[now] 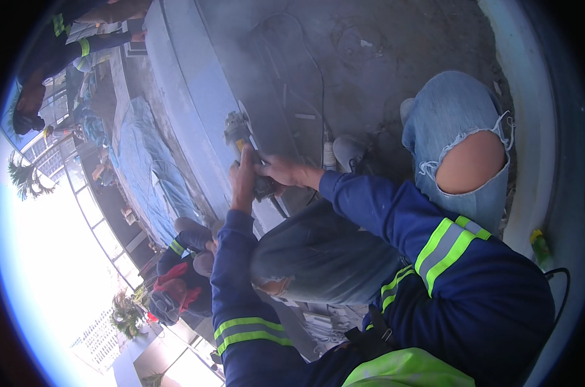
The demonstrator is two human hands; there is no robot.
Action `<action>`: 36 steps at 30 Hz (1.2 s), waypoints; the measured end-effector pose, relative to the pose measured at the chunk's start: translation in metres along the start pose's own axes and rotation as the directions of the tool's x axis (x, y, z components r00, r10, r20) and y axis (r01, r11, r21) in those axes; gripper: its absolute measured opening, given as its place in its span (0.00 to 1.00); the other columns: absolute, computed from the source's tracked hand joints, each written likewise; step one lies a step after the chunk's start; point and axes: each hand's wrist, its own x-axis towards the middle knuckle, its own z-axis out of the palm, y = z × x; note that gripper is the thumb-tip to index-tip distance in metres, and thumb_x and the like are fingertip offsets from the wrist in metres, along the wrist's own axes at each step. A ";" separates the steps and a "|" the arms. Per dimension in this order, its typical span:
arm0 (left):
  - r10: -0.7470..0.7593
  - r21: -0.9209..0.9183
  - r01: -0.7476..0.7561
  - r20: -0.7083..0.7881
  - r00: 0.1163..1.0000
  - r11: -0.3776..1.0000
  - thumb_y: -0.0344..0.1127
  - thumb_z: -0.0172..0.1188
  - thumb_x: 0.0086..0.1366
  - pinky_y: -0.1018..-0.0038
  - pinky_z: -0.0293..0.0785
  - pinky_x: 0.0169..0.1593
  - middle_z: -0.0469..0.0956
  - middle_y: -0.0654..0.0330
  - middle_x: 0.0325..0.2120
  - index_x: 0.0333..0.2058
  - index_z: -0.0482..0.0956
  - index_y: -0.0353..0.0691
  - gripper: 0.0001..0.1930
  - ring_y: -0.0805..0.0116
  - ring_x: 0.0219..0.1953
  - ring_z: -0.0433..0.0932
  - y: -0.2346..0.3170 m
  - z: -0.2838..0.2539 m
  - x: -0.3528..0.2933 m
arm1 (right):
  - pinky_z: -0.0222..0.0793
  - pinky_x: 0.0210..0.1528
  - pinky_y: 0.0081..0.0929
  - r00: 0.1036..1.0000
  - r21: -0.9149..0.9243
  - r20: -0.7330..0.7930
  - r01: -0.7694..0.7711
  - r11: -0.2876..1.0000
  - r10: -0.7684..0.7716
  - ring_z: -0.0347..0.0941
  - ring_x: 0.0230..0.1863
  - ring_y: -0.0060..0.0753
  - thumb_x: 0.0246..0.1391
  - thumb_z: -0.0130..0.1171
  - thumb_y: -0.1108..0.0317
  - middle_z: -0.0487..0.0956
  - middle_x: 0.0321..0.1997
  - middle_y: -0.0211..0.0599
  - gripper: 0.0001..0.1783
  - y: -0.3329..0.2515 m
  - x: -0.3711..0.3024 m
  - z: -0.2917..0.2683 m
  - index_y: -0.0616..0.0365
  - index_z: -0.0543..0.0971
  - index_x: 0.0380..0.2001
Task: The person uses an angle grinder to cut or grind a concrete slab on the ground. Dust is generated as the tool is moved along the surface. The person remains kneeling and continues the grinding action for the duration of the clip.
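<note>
Both of my hands are closed around a power tool that looks like an angle grinder (pixel 237 131). Its metal head points away from me over a long pale ledge (pixel 205 77); whether the disc touches the surface is hidden. My left hand (pixel 243 178) wraps the tool's body from the left. From the right, my right hand (pixel 284 170) grips it, thumb close to my left hand. Below the hands a dark rear part of the tool shows. Greyish dust hangs in the air around its head.
A dark cable (pixel 319 71) loops over the dusty floor beyond my knees. A blue tarp (pixel 144 155) lies left of the ledge. One person in a red scarf (pixel 170 287) crouches at lower left; another person's sleeve (pixel 105 42) reaches in at upper left. A green bottle (pixel 540 248) stands at right.
</note>
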 end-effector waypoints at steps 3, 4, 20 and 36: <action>0.011 0.038 -0.010 -0.014 1.000 0.999 0.67 0.67 0.73 0.63 0.84 0.50 0.87 0.44 0.45 0.55 0.83 0.17 0.44 0.58 0.46 0.87 -0.007 0.000 0.008 | 0.94 0.33 0.37 1.000 0.014 0.028 -0.014 1.000 0.014 0.89 0.44 0.34 0.81 0.53 0.49 0.83 0.60 0.48 0.39 0.004 0.005 -0.003 0.50 0.56 0.85; 0.017 0.059 -0.015 -0.031 0.999 0.998 0.68 0.67 0.72 0.63 0.84 0.50 0.87 0.43 0.45 0.55 0.83 0.17 0.45 0.57 0.46 0.88 -0.010 0.000 0.011 | 0.94 0.33 0.37 0.999 0.009 0.030 -0.013 1.000 0.013 0.89 0.44 0.35 0.81 0.53 0.49 0.83 0.60 0.48 0.39 0.006 0.008 -0.003 0.50 0.56 0.85; 0.002 0.015 -0.002 -0.008 1.000 1.000 0.67 0.66 0.74 0.63 0.83 0.50 0.86 0.43 0.47 0.57 0.82 0.17 0.45 0.57 0.48 0.87 -0.004 0.001 -0.004 | 0.94 0.36 0.39 0.994 0.023 0.079 -0.072 0.997 0.070 0.88 0.46 0.35 0.80 0.54 0.45 0.83 0.61 0.47 0.43 0.006 0.002 -0.005 0.46 0.54 0.87; 0.026 0.071 -0.025 -0.011 1.000 0.997 0.67 0.67 0.74 0.65 0.85 0.44 0.84 0.50 0.44 0.55 0.81 0.23 0.41 0.63 0.42 0.86 -0.018 -0.002 0.018 | 0.94 0.35 0.37 0.992 -0.029 0.078 -0.094 0.995 0.096 0.89 0.49 0.35 0.80 0.53 0.43 0.82 0.64 0.45 0.42 0.012 0.017 -0.006 0.47 0.55 0.86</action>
